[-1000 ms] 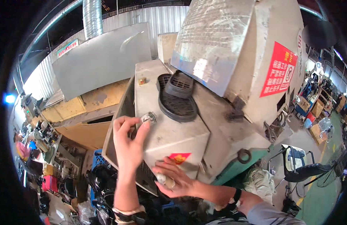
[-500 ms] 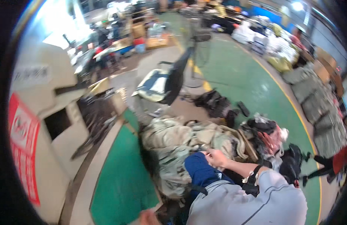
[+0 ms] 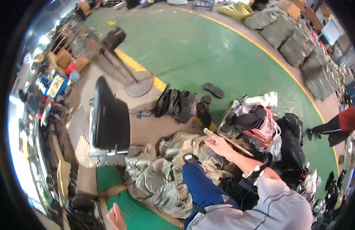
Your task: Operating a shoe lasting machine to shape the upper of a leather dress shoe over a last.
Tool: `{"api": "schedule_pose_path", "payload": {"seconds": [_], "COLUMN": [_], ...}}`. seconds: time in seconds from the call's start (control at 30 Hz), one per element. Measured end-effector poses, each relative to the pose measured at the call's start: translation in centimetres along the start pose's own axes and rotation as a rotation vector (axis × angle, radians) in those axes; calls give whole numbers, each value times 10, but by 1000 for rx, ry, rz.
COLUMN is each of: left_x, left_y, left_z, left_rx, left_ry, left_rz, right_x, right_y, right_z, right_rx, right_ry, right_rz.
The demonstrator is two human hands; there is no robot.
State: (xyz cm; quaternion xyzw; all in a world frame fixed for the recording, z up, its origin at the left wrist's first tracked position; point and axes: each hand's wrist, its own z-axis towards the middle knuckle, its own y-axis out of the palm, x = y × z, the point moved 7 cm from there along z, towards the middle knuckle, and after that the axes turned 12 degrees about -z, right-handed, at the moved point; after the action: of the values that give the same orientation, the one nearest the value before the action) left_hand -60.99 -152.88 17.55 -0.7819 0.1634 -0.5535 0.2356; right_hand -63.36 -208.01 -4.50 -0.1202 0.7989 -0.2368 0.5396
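Fisheye head cam, L of pair, looks dn/fwd over grn flr (image 3: 177,50).

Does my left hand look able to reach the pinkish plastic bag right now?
Probably not: the left hand is low on the left, with crumpled sacking and your blue-clad leg between it and the pinkish plastic bag.

Pinched at the fingertips of the right hand (image 3: 219,145): small pale piece (image 3: 207,132).
Short and stubby, perhaps partly clear, though too small to tell; jutting past the fingertips, tilted, with free end away from the palm.
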Motion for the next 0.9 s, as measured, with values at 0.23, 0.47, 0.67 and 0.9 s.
{"api": "schedule_pose_path", "payload": {"seconds": [0.23,0.47,0.67,0.9], "left_x": [54,64,71,282], "left_y": [182,290,449,748], "left_z": [81,226,345,629], "left_rx": [-672,-734,-1225,-881], "left_ry": [348,297,453,120], "left_rz": [642,542,782,115], "right_x": [131,164,154,128], "right_y": [-60,-207,-516,-544], "right_z": [-95,-219,-108,384], "right_rx": [17,547,821,995], "right_ry": [637,1151,676,507], "right_rz": [257,875,-400,689]}}
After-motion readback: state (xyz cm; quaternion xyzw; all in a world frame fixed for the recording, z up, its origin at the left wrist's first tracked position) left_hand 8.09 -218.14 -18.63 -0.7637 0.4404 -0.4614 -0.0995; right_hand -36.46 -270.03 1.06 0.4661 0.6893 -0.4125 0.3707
